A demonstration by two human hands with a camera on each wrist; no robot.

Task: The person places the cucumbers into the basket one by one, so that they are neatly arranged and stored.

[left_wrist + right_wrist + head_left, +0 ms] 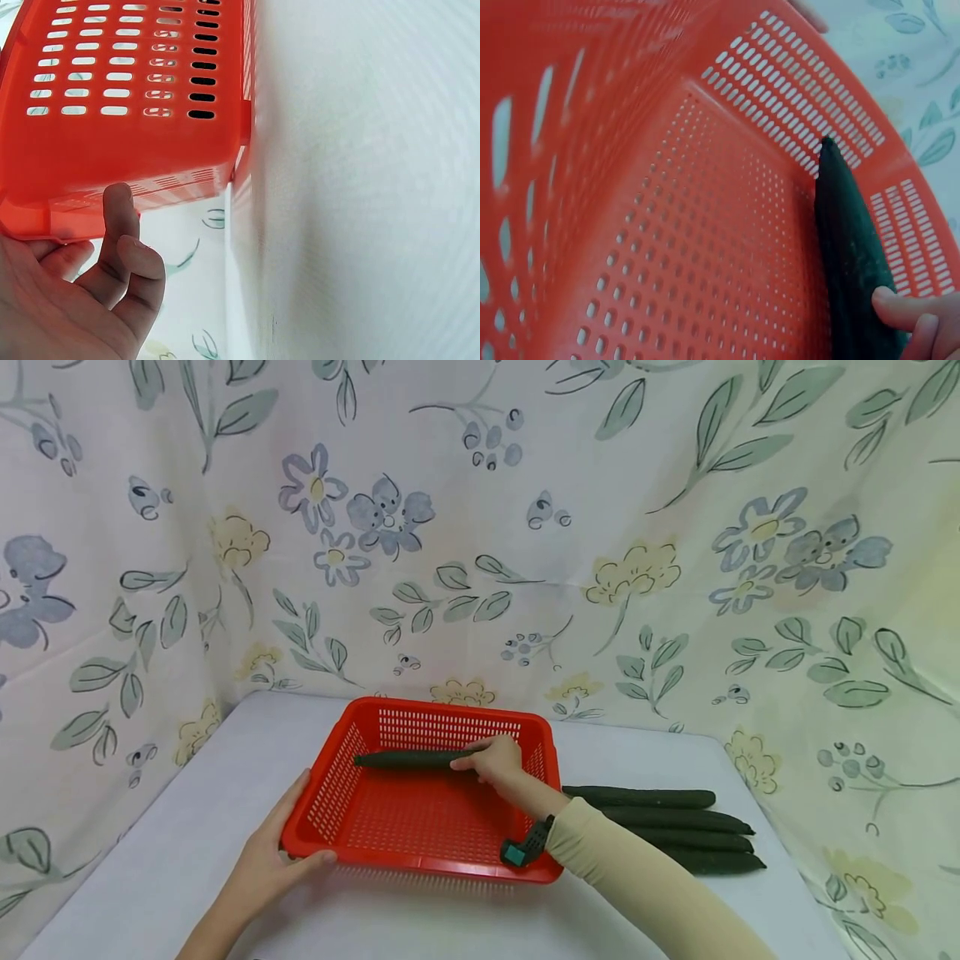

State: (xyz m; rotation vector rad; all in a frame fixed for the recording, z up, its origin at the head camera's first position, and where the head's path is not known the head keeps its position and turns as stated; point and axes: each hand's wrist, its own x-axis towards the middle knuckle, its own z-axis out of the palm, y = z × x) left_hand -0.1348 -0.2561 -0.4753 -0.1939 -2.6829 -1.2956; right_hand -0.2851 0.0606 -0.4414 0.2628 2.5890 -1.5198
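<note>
A red plastic basket (420,862) with slotted walls stands on the table. Inside it, along the far wall, lies a long dark green cucumber (408,760). My right hand (495,760) reaches over the near rim and grips the cucumber by its right end; thumb and fingers show on its skin in the right wrist view, where the cucumber (847,232) lies against the slotted wall. My left hand (273,852) holds the basket's near left corner, thumb along the front rim. In the left wrist view, curled fingers (120,225) show at the outside of that corner.
Several more cucumbers (675,818) lie side by side on the white table (247,752) right of the basket, partly behind my right forearm. A floral cloth (480,527) hangs behind the table and along its sides.
</note>
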